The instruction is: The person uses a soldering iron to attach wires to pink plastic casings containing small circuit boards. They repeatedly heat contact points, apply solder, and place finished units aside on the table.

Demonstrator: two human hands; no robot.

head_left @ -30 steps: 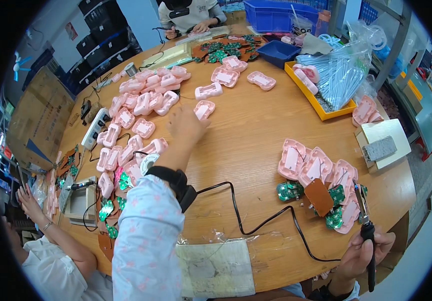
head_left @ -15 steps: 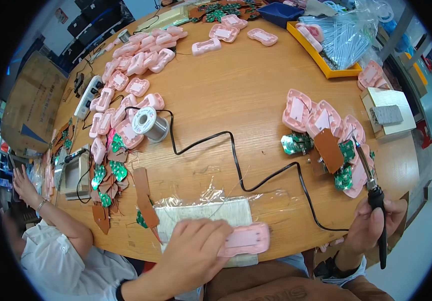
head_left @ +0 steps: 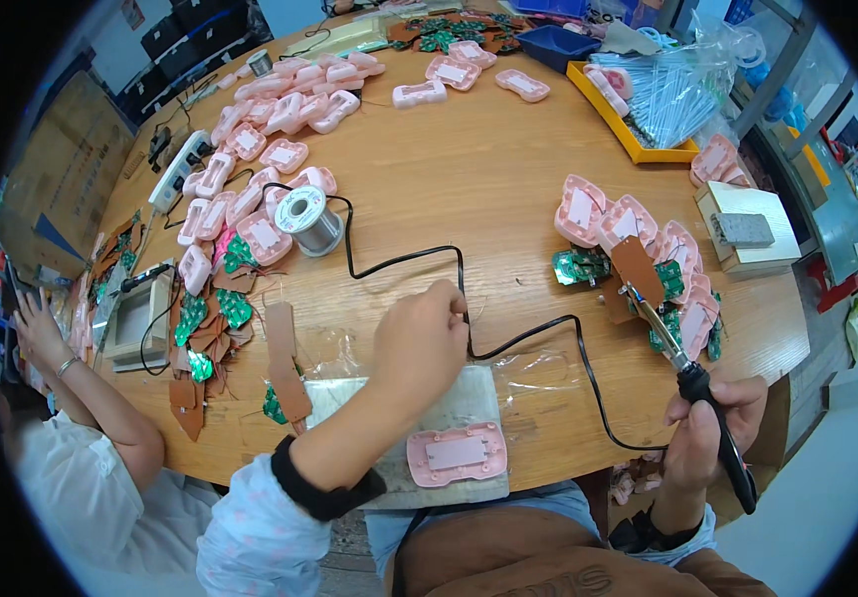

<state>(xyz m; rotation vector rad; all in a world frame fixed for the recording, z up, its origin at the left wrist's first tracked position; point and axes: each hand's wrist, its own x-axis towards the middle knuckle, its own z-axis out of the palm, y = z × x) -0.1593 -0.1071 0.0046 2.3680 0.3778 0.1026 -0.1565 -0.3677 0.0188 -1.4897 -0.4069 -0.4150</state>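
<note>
My right hand (head_left: 712,423) grips the black handle of a soldering iron (head_left: 692,383). Its metal tip points up and left, over a brown board (head_left: 638,271) in the cluster at the right. My left hand (head_left: 419,343) is above the far edge of a pale work pad (head_left: 349,396), its fingers pinched together; what they hold, if anything, is hidden. Nearer me on the pad lies a pink plastic shell (head_left: 457,455), inner side up with a pale rectangular plate in its middle. Neither hand touches it.
A solder wire spool (head_left: 309,221) stands left of centre beside piled pink shells (head_left: 294,104). A black cable (head_left: 419,254) winds across the table. Green circuit boards (head_left: 235,308) and brown pieces lie at left. A yellow tray (head_left: 648,154) stands far right. A co-worker's hand (head_left: 41,333) shows at left.
My left hand has let go of the pink shell and moved away from me, up past the pad. The shell now lies flat on the pad. The iron's tip has shifted left and lower.
</note>
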